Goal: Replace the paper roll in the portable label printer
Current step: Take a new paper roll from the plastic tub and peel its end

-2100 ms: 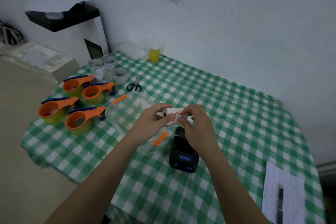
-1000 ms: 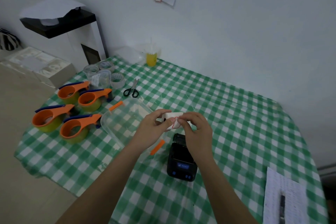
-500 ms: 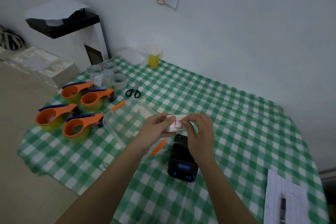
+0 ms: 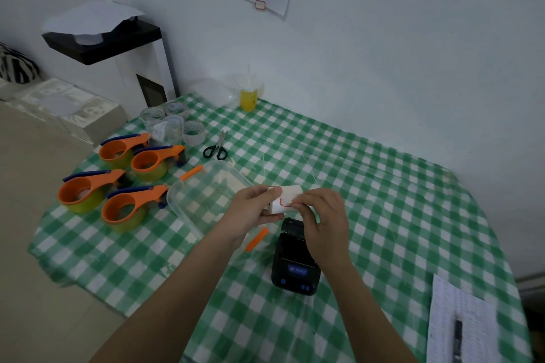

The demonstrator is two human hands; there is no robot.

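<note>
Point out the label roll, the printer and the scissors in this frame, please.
label roll (image 4: pixel 282 201), head view, on its white side with the red outline.
printer (image 4: pixel 295 270), head view, on its black body by the screen.
scissors (image 4: pixel 215 152), head view, on the black handles.

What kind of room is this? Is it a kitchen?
Probably not a kitchen: more likely a small packing or stockroom corner. Four orange tape dispensers, a black label printer and scissors sit on a checked tablecloth.

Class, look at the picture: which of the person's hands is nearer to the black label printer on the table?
Right. The right hand is directly over the printer, overlapping its top edge, while the left hand is off to the printer's left, above the orange strip.
</note>
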